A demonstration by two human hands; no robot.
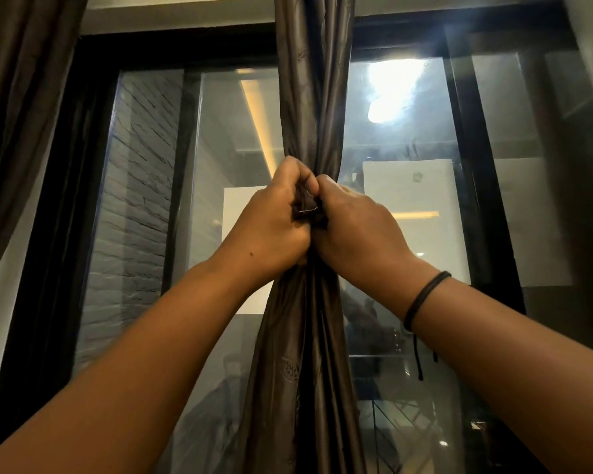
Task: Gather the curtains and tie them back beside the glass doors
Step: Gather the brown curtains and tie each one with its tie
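Dark brown satin curtain [308, 336] bunched narrow, folds vertical

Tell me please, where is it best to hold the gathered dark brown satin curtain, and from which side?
Judging from its shape, grip the gathered dark brown satin curtain at its narrowest part, where the left hand and the right hand pinch it. Come from the front, one hand on each side, because the fabric fans out wider below.

Reaching up and forward with both bare arms, the wrists close together. Left hand [271, 217] curling its fingers tight, knuckles upward. Right hand [353, 227] doing the same, touching the left one. Wearing a thin black cord [425, 295] on the right wrist.
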